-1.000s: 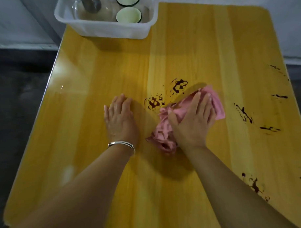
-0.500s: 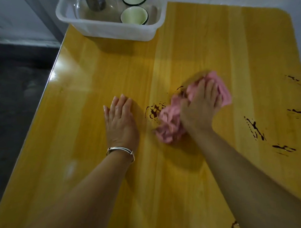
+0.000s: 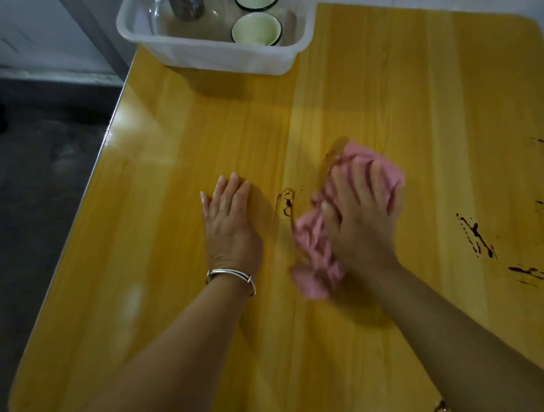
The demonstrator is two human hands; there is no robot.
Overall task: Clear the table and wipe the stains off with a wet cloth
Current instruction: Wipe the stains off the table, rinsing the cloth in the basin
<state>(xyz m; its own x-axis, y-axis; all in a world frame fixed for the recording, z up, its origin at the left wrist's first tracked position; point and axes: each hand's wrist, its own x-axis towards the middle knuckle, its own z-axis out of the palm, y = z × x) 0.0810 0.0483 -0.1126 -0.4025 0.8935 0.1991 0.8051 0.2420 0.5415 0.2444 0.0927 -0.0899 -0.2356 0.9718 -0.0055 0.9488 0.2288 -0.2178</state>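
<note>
Presently we list: right grip (image 3: 360, 215) curled round crumpled pink cloth (image 3: 309, 238) on yellow wooden table (image 3: 173, 171) beside dark smeared stain (image 3: 286, 203); left grip (image 3: 230, 216) flat, fingers straight, pressing table.

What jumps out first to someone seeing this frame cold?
The right hand grips a bunched pink cloth mid-table, beside a smeared dark stain on the yellow table. More dark stains streak the right side. The left hand lies flat nearby, and a white tub holding cups sits at the far edge.
</note>
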